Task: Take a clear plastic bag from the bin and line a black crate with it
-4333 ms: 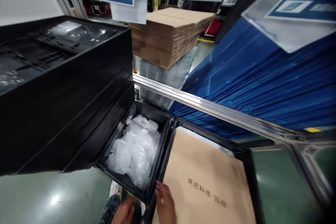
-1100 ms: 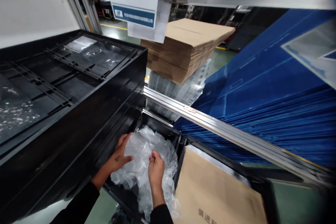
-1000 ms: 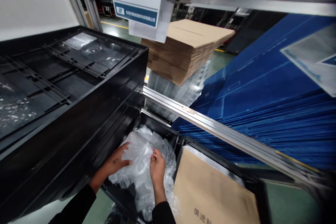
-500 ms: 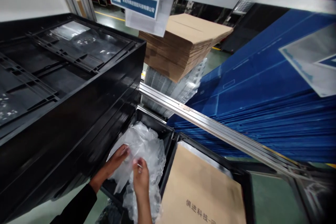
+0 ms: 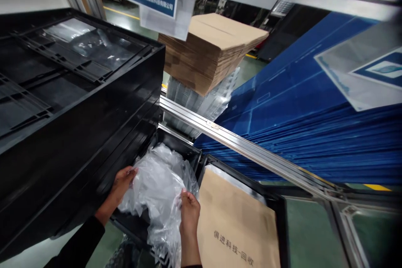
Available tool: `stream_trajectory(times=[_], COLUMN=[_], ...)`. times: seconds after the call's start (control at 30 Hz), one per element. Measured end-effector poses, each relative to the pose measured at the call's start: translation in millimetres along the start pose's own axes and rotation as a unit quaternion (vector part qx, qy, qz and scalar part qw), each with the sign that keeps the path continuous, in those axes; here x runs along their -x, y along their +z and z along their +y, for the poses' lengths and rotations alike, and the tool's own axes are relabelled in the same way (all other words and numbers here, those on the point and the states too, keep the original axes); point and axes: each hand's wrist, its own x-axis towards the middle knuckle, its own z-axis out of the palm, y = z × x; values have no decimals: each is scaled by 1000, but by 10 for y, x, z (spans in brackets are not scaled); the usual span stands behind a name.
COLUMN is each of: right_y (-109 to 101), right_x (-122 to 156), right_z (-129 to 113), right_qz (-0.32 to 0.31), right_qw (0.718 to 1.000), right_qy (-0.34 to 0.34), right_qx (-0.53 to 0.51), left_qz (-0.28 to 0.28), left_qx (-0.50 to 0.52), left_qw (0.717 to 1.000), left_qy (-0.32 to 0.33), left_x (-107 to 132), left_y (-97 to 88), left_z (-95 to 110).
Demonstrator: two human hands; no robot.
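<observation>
A clear, crumpled plastic bag [image 5: 160, 180] stretches between my hands over a black crate [image 5: 180, 144]. My left hand [image 5: 124, 182] pinches its left edge. On the other side, my right hand [image 5: 189, 211] grips the bag's right edge between thumb and fingers. Part of the plastic hangs down over the crate's near side. More clear plastic lies in the crate behind the bag; where one sheet ends and another begins is hard to make out.
To the right, a brown printed cardboard sheet [image 5: 235, 222] lies in another black crate. Stacked black crates [image 5: 103, 113] rise at left. An aluminium rail [image 5: 232, 136] crosses behind, with flattened cardboard [image 5: 216, 46] and blue folded sheets [image 5: 282, 104] beyond.
My hands have moved apart, the left one outward left and the right one to the right, spreading the plastic bag between them. The view has shifted slightly.
</observation>
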Motion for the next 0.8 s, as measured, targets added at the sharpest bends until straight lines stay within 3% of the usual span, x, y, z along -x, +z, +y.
stream_trajectory(times=[0.13,0.23,0.37,0.43,0.5,0.57,0.67,0.8], right_y=[-146,-183,-176,-162,-146,-130,-112,-101], right_x=[-60,-49,0,21,37,48,56,70], right_z=[3,6,-32,-57,-80,-101,-127,-153], right_qz=[-29,-55,-63,-60,-62,-68,-76,-100], right_qw=[998,994,988,986,984,982,980,980], right_qy=[46,66,87,98,106,107,106,98], right_qx=[-29,-62,-109,-122,-131,-141,-148,-144], left_qz=[19,65,104,42,-60,-134,-146,-151], left_qx=[-63,-138,-274,-336,-363,-350,-321,-268], left_qw=[997,982,932,903,895,909,929,947], left_qy=[43,107,215,264,251,184,112,93], left_x=[-20,69,484,751,959,1055,1006,891], left_y=[18,47,185,328,504,672,819,823], left_z=[56,201,516,600,559,405,126,-19])
